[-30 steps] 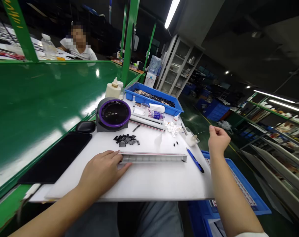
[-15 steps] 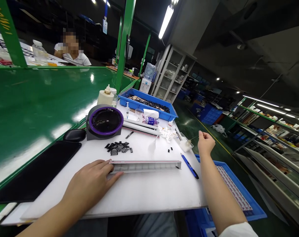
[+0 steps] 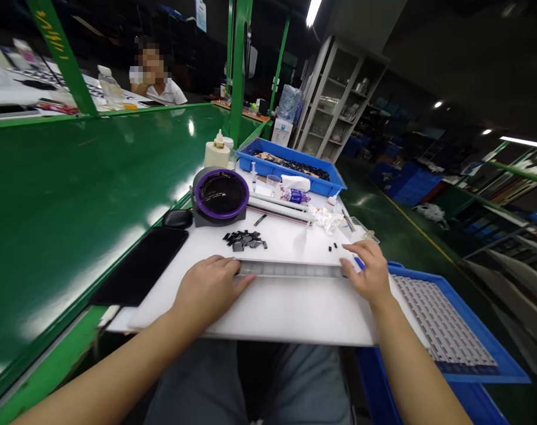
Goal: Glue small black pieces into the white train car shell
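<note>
A long, pale channel-shaped strip (image 3: 290, 270) lies crosswise on the white board (image 3: 290, 313). My left hand (image 3: 210, 283) grips its left end, fingers behind and thumb in front. At the right end is my right hand (image 3: 368, 268), thumb and fingers apart beside the strip, with nothing visible between them. Behind the strip sits a pile of small black pieces (image 3: 245, 241). Two more black pieces (image 3: 332, 247) lie near my right hand. A blue pen (image 3: 359, 262) is partly hidden by that hand.
A round black device with a purple rim (image 3: 222, 193) stands behind the pile. Farther back are a bottle (image 3: 217, 152), tissues (image 3: 295, 190) and a blue tray (image 3: 290, 168). Another blue tray (image 3: 454, 319) holds strips at the right. A person (image 3: 157, 77) sits across the green surface.
My right hand has come down and left to the strip's right end, its pinch now opened. My left hand stays on the left end. The view has shifted.
</note>
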A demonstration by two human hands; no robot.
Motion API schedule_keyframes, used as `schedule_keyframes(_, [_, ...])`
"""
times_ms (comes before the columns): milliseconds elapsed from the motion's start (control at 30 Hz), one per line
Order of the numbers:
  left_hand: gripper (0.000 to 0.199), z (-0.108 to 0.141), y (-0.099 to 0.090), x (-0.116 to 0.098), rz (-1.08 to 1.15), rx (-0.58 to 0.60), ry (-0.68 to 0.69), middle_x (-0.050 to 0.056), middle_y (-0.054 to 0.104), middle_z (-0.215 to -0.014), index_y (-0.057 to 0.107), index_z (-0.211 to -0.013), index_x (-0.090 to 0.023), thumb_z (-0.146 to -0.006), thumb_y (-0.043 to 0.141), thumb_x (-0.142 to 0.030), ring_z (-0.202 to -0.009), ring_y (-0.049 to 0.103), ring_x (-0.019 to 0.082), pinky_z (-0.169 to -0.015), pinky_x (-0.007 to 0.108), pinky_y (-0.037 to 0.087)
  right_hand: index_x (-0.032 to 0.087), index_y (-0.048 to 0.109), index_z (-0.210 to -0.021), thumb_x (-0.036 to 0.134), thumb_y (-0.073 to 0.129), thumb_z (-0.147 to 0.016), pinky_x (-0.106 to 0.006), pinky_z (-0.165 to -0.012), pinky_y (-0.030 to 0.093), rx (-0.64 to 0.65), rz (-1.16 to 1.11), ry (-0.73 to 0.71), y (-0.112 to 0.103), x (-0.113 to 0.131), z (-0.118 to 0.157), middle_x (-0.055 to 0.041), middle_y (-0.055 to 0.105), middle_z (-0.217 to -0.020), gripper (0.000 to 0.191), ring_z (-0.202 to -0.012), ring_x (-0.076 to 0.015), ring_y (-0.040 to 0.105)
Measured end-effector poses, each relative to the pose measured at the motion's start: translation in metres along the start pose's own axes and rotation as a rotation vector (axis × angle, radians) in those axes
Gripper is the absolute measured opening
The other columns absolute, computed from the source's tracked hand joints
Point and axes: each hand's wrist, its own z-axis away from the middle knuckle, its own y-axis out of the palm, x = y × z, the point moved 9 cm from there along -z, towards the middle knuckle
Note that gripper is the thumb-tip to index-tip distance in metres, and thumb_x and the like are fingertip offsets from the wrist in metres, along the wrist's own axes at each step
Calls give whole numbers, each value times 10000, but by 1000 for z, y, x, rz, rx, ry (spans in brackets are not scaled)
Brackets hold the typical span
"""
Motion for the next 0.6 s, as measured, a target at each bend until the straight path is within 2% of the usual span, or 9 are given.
schedule_keyframes(33, [448,0,-1,0,-6,15,-10,106,706,-805,669,-778,-176,-929,449,-536,-826,668,288,-718,395,513,181,706,-1057,407,671,-811,-418,-885,482,81,3,-107,9,17,9,-103,643,-981,336,-961,-260,591])
schedule_keyframes(67, [439,-1,-2,-1,-9,26,-15,105,705,-809,666,-782,-177,-919,460,-539,-828,668,290,-717,395,513,182,698,-1081,401,693,-800,-435,-912,477,145,9,-153,17,25,16,-112,646,-1018,356,-1000,-273,587])
schedule_keyframes(200, [355,-1,-4,-4,-19,58,-24,88,706,-843,657,-833,-185,-868,539,-518,-852,665,295,-722,397,511,185,678,-1074,400,659,-850,-421,-906,503,296,-1,-74,36,16,30,-108,677,-1044,310,-1007,-265,621])
schedule_keyframes(400, [270,-2,-4,-1,-26,59,-56,61,702,-859,635,-872,-203,-830,596,-466,-886,651,289,-713,388,502,176,666,-1112,415,569,-918,-402,-896,512,363,-9,-44,44,11,31,-101,703,-1049,322,-993,-246,651])
schedule_keyframes(600, [245,-3,-6,4,-35,41,-70,42,704,-883,630,-918,-222,-832,606,-450,-912,644,279,-694,372,489,187,649,-1155,486,666,-837,-410,-893,521,401,6,-50,49,15,32,-105,702,-1077,437,-1004,-267,654])
